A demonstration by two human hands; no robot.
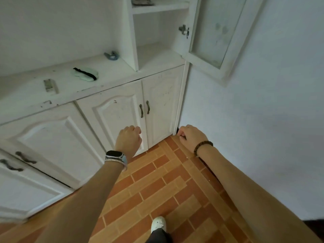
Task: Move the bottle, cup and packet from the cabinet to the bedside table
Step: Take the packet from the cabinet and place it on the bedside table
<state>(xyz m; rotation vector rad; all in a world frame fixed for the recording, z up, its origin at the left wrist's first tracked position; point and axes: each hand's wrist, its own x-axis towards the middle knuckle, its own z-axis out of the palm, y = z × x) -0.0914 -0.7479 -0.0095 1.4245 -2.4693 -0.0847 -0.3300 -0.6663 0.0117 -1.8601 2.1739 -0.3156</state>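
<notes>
You're standing at the white cabinet, both hands out front and holding nothing.
Your left hand is hovering as a loose fist before the lower doors; your right hand is hovering, fingers curled under, near the wall. The glass door is hanging open; a flat dark item is lying on the top shelf, too blurred to tell whether it's the packet.

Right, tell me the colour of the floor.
The floor is orange and tan, brick-patterned; head view.
</notes>
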